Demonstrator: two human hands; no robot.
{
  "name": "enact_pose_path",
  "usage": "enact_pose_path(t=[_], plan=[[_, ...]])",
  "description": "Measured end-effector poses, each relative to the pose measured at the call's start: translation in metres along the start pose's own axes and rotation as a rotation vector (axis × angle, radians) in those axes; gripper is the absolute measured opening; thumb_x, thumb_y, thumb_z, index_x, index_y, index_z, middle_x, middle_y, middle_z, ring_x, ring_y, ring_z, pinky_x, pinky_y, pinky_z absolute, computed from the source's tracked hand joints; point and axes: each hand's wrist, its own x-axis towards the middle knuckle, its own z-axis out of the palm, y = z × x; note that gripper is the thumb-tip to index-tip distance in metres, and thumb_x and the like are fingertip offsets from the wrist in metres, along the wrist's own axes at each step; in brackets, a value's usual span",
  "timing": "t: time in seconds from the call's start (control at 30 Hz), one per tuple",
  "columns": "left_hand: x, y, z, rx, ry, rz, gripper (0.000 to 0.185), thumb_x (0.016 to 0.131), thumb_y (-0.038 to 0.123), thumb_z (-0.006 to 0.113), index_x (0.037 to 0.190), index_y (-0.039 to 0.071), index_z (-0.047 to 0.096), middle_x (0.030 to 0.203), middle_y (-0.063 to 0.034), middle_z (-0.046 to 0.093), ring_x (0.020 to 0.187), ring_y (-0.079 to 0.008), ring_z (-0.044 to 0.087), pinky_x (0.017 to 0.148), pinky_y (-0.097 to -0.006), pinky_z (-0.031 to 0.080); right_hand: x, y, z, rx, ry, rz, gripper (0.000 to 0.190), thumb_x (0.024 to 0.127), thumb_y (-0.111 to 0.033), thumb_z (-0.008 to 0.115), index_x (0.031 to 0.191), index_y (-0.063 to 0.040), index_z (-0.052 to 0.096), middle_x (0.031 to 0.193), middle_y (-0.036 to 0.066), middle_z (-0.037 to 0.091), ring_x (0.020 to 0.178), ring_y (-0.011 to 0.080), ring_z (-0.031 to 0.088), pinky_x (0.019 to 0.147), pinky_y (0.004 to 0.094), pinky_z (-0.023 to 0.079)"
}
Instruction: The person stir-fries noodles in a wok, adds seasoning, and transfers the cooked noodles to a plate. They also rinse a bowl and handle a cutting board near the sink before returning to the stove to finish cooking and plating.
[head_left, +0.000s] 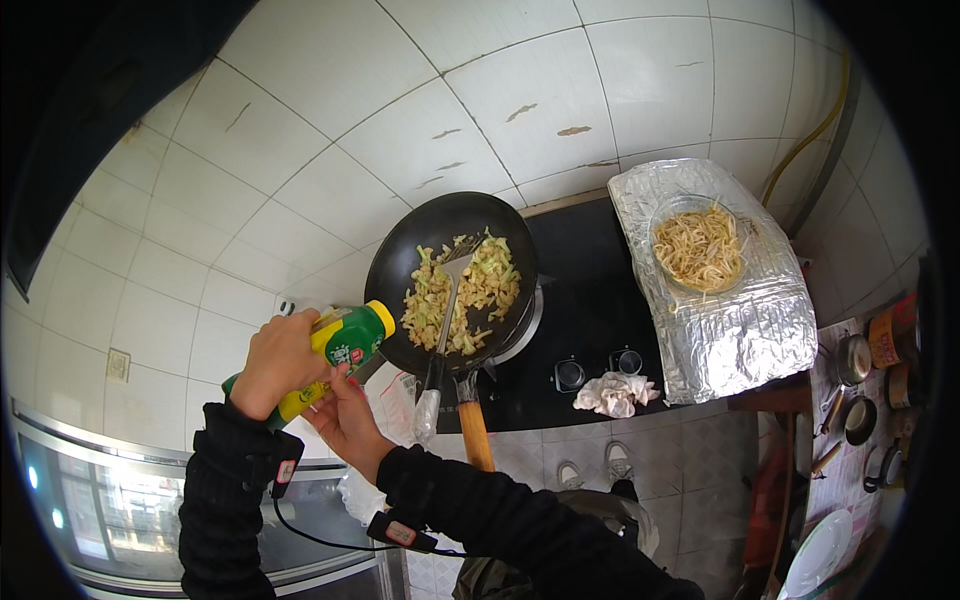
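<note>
My left hand (283, 358) grips a green and yellow plastic bottle (354, 339) with a yellow cap, tilted up towards the right at the wok's left side. Below it, the fingers of my right hand (349, 420) touch the bottle's underside; whether they grip it is hard to tell. Chopped cauliflower (491, 281) lies in a black wok (397, 247) on the stove. A metal spatula (453, 296) rests in the wok, its plastic-wrapped handle over the near rim. The wok's wooden handle (474, 435) points towards me.
On the black gas stove (577, 300) lies a crumpled cloth (616, 394) beside two knobs. To the right, a glass bowl of bean sprouts (699, 247) stands on a foil-covered surface (735, 345). Pans and a white plate (819, 551) sit at the far right. A tiled wall (525, 97) rises behind.
</note>
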Motion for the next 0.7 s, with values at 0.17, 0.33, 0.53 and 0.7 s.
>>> enact_pose_path(t=[0.17, 0.33, 0.53, 0.7], plan=[[-0.0021, 0.0014, -0.0012, -0.002, -0.001, -0.012, 0.05, 0.062, 0.029, 0.081, 0.101, 0.005, 0.062, 0.088, -0.0198, 0.068, 0.088, -0.039, 0.065, 0.078, -0.0445, 0.052, 0.0004, 0.0017, 0.0, -0.009, -0.008, -0.006, 0.043, 0.1, -0.044, 0.039, 0.127, -0.011, 0.044, 0.127, 0.004, 0.052, 0.121, 0.0177, 0.049, 0.106, 0.0388, 0.04], [-0.0029, 0.0018, -0.0016, -0.002, 0.011, 0.002, 0.049, 0.062, 0.03, 0.082, 0.1, 0.005, 0.063, 0.087, -0.0194, 0.068, 0.087, -0.039, 0.064, 0.077, -0.0445, 0.052, -0.0004, 0.002, 0.0008, -0.011, -0.009, -0.012, 0.042, 0.101, -0.043, 0.039, 0.127, -0.011, 0.044, 0.127, 0.004, 0.053, 0.12, 0.0178, 0.05, 0.105, 0.0389, 0.04], [-0.003, 0.0013, 0.0002, 0.0, 0.025, 0.013, 0.049, 0.062, 0.029, 0.082, 0.1, 0.005, 0.063, 0.087, -0.0187, 0.068, 0.087, -0.039, 0.064, 0.077, -0.0444, 0.052, -0.0009, 0.0019, 0.0023, -0.01, 0.022, -0.008, 0.041, 0.101, -0.042, 0.038, 0.128, -0.011, 0.045, 0.127, 0.004, 0.053, 0.12, 0.0178, 0.05, 0.105, 0.0392, 0.041], [-0.0036, 0.0033, 0.0001, -0.01, 0.028, 0.006, 0.049, 0.062, 0.029, 0.082, 0.1, 0.004, 0.063, 0.088, -0.0187, 0.068, 0.088, -0.0386, 0.064, 0.077, -0.0441, 0.052, -0.0015, 0.0015, 0.0028, -0.01, 0.05, -0.012, 0.042, 0.101, -0.042, 0.038, 0.128, -0.011, 0.044, 0.128, 0.004, 0.052, 0.12, 0.018, 0.05, 0.105, 0.0398, 0.041]])
